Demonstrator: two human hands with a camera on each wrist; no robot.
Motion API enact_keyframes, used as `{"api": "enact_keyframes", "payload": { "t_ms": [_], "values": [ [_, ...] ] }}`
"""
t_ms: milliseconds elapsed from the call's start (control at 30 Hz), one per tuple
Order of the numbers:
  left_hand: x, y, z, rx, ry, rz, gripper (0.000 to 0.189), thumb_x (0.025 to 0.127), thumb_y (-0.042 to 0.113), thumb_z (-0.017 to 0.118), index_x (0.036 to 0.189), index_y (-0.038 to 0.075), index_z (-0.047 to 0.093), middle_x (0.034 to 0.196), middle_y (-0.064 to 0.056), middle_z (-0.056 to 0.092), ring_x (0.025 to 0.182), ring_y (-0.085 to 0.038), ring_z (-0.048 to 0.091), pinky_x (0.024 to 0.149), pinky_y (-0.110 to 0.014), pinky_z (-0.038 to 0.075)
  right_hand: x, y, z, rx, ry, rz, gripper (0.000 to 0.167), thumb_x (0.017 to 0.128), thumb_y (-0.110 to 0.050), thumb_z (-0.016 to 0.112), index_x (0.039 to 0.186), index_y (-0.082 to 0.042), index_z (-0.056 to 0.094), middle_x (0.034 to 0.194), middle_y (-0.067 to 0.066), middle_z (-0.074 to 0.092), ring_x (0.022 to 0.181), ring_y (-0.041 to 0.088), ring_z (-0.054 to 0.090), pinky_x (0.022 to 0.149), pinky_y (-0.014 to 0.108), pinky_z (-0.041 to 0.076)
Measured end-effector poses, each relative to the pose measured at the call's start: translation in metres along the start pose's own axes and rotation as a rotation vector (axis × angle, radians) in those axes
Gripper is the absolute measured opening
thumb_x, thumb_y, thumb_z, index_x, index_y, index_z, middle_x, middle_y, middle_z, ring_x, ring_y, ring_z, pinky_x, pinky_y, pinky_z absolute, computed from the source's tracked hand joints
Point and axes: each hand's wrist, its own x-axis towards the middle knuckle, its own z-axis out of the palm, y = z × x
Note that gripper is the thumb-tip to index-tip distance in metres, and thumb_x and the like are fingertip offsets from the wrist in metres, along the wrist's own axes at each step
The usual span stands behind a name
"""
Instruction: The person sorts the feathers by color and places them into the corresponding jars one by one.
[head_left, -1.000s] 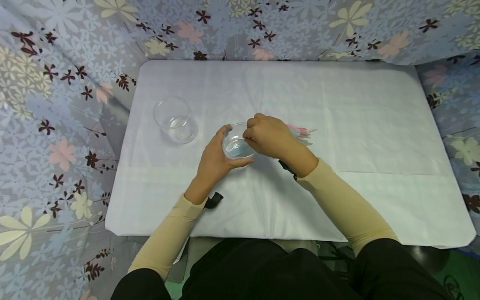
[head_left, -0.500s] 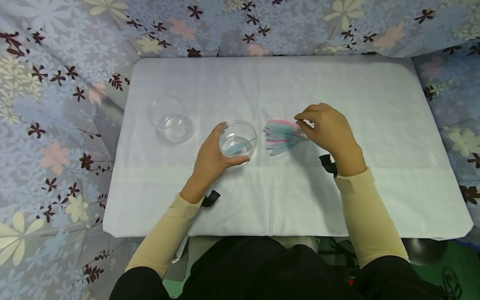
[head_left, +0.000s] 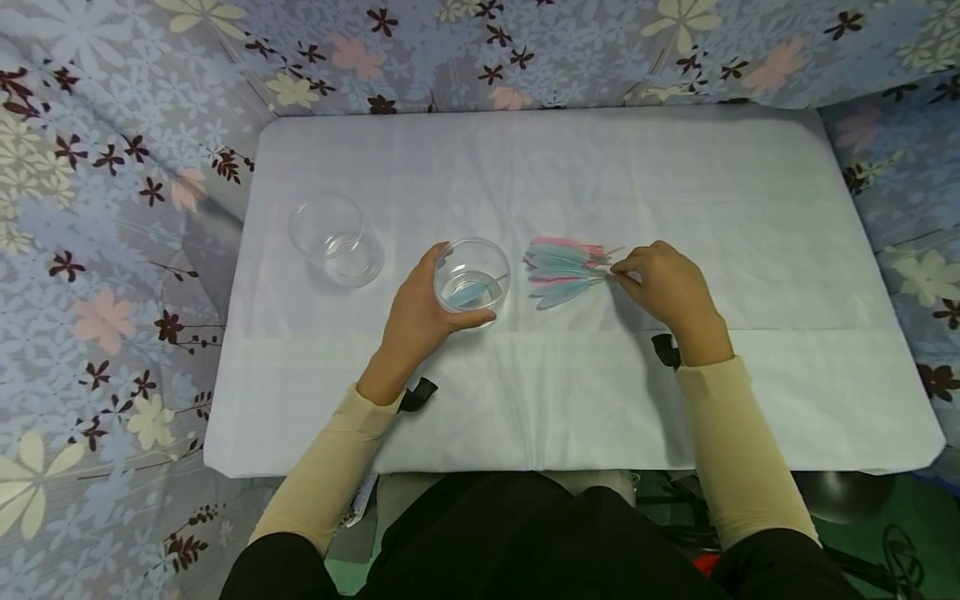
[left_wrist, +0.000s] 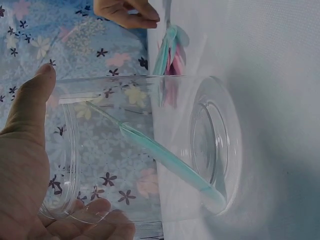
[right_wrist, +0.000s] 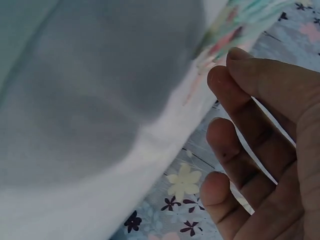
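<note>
The left hand [head_left: 417,310] grips a clear cup [head_left: 472,240], thumb on one side, fingers round the other, near the mouth. The cup's mouth faces up; whether its base bears on the table [head_left: 750,208] is hard to tell. Inside lies one blue feather [left_wrist: 165,157], slanted, its broad end down at the base and its quill up toward the mouth, on the side nearer the right hand [head_left: 663,283].

The right hand has its thumb and forefinger tips together, the other fingers bent and a little apart. Its tips are right at the quill ends of the loose feathers [head_left: 562,262]; whether they pinch a quill or stand just beside one, the pictures do not settle.

The loose feathers, pink and blue, lie fanned on the table between the hands, broad ends toward the cup, quills toward the right hand. They are apart from the cup.

The other cup [head_left: 354,265], also clear, stands upright to the left of the left hand and farther from the person, well apart from the gripped one.

Cream sleeves [head_left: 738,450] reach almost to both wrists, with a black strap [head_left: 417,395] showing at each. A floral curtain [head_left: 105,333] hangs beyond the hands and to either side.
</note>
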Motion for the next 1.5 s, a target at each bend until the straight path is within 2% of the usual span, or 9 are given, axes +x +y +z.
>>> {"api": "enact_keyframes", "payload": {
  "t_ms": [167,333,633,767,900,1067,1300,1500],
  "values": [
    [0.001,-0.001,0.001,0.002,0.004,0.003,0.115,0.061,0.052,0.094,0.153,0.014,0.036,0.140,-0.007,0.056,0.122,-0.023,0.056,0.102,-0.044,0.046,0.001,0.003,0.006,-0.006,0.013,-0.036,0.013,0.087,-0.007,0.078,0.099,-0.005,0.080,0.103,0.014,0.074,0.095,0.032,0.059,0.081,0.046,0.052],
    [0.001,0.001,0.000,0.008,-0.010,0.000,0.115,0.062,0.053,0.094,0.153,0.014,0.035,0.141,-0.008,0.055,0.123,-0.024,0.055,0.103,-0.045,0.046,0.002,0.004,0.008,-0.019,0.012,-0.064,0.012,0.085,-0.006,0.080,0.097,-0.004,0.081,0.099,0.014,0.073,0.091,0.031,0.058,0.078,0.044,0.052],
    [0.001,0.002,-0.002,0.036,-0.046,-0.014,0.124,0.064,0.062,0.089,0.160,0.016,0.024,0.154,-0.007,0.044,0.137,-0.023,0.047,0.110,-0.044,0.041,0.003,0.004,0.010,-0.036,0.005,-0.062,0.012,0.084,-0.008,0.081,0.096,-0.005,0.081,0.098,0.012,0.072,0.089,0.030,0.056,0.077,0.043,0.051],
    [0.001,0.000,-0.002,0.017,-0.041,0.021,0.128,0.063,0.062,0.089,0.161,0.019,0.019,0.156,-0.008,0.041,0.139,-0.023,0.045,0.112,-0.044,0.039,0.003,0.003,0.011,-0.038,-0.002,-0.063,0.012,0.084,-0.008,0.082,0.095,-0.005,0.081,0.097,0.012,0.073,0.088,0.030,0.056,0.077,0.042,0.050],
    [0.001,-0.001,-0.001,0.015,-0.040,0.058,0.127,0.062,0.060,0.091,0.160,0.017,0.023,0.155,-0.009,0.042,0.139,-0.023,0.044,0.113,-0.043,0.038,0.004,0.003,0.011,-0.050,0.006,-0.085,0.012,0.084,-0.008,0.082,0.095,-0.004,0.081,0.096,0.013,0.073,0.088,0.030,0.056,0.078,0.042,0.050],
    [0.001,0.000,0.000,0.025,-0.041,0.048,0.119,0.065,0.057,0.090,0.158,0.016,0.028,0.153,-0.008,0.044,0.136,-0.023,0.046,0.111,-0.043,0.039,0.005,0.004,0.012,-0.061,0.016,-0.113,0.013,0.084,-0.008,0.081,0.097,-0.005,0.081,0.095,0.013,0.073,0.087,0.031,0.057,0.079,0.042,0.050],
    [0.001,0.000,0.000,0.027,-0.043,0.025,0.117,0.067,0.056,0.090,0.158,0.017,0.028,0.153,-0.007,0.044,0.137,-0.023,0.045,0.111,-0.044,0.039,0.004,0.008,0.014,-0.068,0.021,-0.133,0.013,0.083,-0.009,0.082,0.096,-0.005,0.081,0.095,0.013,0.073,0.088,0.031,0.057,0.079,0.043,0.050],
    [0.001,-0.001,0.000,0.020,-0.040,0.025,0.117,0.066,0.057,0.090,0.158,0.016,0.029,0.152,-0.007,0.044,0.135,-0.022,0.046,0.111,-0.044,0.040,0.005,0.008,0.014,-0.083,0.046,-0.195,0.010,0.083,-0.008,0.082,0.092,-0.005,0.081,0.092,0.011,0.072,0.090,0.033,0.059,0.079,0.046,0.050]
  ]
}}
